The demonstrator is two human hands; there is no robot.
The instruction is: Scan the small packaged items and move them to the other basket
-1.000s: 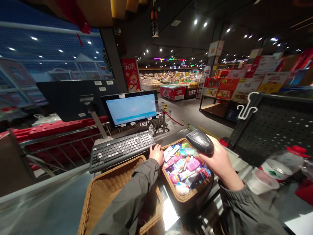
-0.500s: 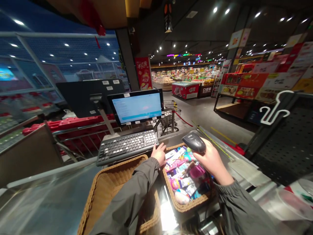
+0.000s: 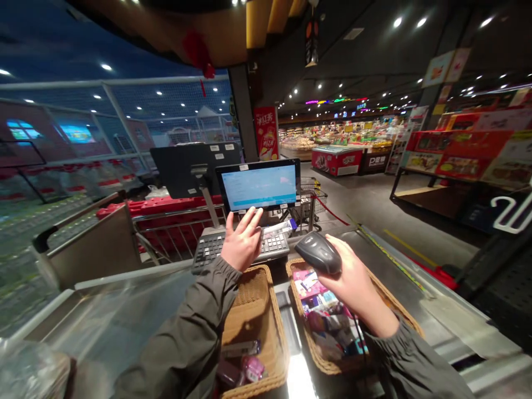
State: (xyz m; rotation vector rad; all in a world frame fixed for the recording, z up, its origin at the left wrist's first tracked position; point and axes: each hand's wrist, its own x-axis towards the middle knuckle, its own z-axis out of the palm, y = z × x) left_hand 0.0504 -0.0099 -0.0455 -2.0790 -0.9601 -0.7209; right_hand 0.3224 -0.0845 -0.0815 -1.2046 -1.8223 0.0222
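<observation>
- Head view: left hand (image 3: 241, 244) raised at frame centre, above the keyboard (image 3: 241, 248), holding a small pale packet (image 3: 279, 228) that pokes out to the right of the fingers; grip closed on it with two fingers extended up toward the screen (image 3: 260, 187).
- Right hand (image 3: 348, 272) just right of centre, grip clamped round a dark handheld scanner (image 3: 318, 252), scanner head pointing up-left toward the packet, the two near each other but apart.
- Below the right hand, a wicker basket (image 3: 397, 306) full of small colourful packets (image 3: 322, 313), right of centre toward the bottom.
- Beside it on the left, a second wicker basket (image 3: 254, 310) with only a few items (image 3: 243, 363) at its near end, bottom centre.
- Both baskets resting on a shiny metal worktop (image 3: 120, 316) stretching to the lower left.
- Grey sleeves (image 3: 187, 343) covering both forearms.
- Behind the screen, a second dark display (image 3: 187, 166) seen from the back, with red trolleys (image 3: 166, 213) beyond the railing.
- Shop aisle and lit displays (image 3: 457, 149) in the upper right.
</observation>
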